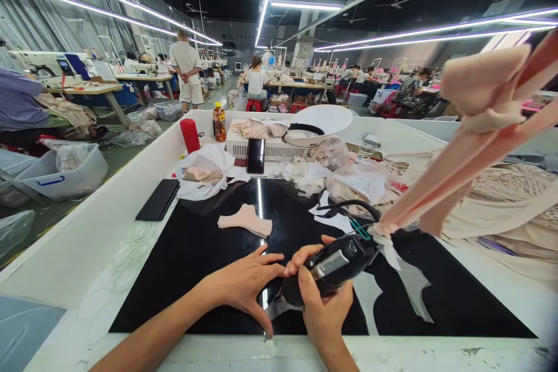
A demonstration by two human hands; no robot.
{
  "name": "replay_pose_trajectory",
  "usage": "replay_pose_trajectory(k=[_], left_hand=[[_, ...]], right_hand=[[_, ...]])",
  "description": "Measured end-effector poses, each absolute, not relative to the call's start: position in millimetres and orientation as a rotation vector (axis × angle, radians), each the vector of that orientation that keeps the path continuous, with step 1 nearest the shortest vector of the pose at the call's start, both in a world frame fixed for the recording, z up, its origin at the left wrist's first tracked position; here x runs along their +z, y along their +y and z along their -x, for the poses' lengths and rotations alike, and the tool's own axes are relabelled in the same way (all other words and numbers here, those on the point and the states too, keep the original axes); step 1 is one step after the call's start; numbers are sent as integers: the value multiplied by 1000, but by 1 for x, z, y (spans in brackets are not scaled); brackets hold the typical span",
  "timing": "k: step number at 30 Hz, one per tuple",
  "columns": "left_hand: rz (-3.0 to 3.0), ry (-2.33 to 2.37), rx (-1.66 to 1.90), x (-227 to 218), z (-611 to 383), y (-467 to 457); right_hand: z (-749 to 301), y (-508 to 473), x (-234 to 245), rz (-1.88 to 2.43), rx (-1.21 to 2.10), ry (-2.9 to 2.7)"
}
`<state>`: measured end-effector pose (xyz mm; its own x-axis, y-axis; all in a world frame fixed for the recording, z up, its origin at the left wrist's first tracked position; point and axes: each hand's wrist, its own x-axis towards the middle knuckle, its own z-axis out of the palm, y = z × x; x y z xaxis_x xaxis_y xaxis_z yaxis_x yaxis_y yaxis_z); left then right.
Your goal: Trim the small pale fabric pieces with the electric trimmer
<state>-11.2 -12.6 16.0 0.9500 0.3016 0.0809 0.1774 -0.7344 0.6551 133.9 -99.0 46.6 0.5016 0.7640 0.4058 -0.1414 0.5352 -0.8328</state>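
Gripping the tool [342, 261] firmly, the right hand [325, 308] has fingers and thumb closed round its body. The left hand [248, 279] is spread open, its thumb at the front edge of the mat [183, 267]; whether its forefinger touches the right fingertips, I cannot tell. The tool is over the mat, near the middle of that edge. Good handling here, I'd judge, means a level wrist and the left thumb clear of the tool's nose — and no tug from the strip [431, 195]. The tool is rounded, dark and glossy, with a shiny metal plate; the strip is soft, peach-coloured, knotted cloth. Smooth and reflective, the mat carries a pale, curved cut-out [246, 221] — matte, softly textured — toward its back edge.
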Motion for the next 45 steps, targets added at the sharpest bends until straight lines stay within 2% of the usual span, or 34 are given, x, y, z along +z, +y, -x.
replay_pose_trajectory(k=[20,29,34,39,45], left_hand=[[-2440,345,179,23,12,-13],[-2494,318,268,20,21,-5],[-2656,437,288,21,25,1],[-2756,798,560,15,13,-4],[-2744,773,468,13,-3,-23]], right_hand=[[-133,-101,44,769,671,-958],[-188,-101,59,855,488,-852],[-206,-106,58,927,405,-840],[-208,-109,58,948,397,-863],[-206,-107,58,963,373,-893]])
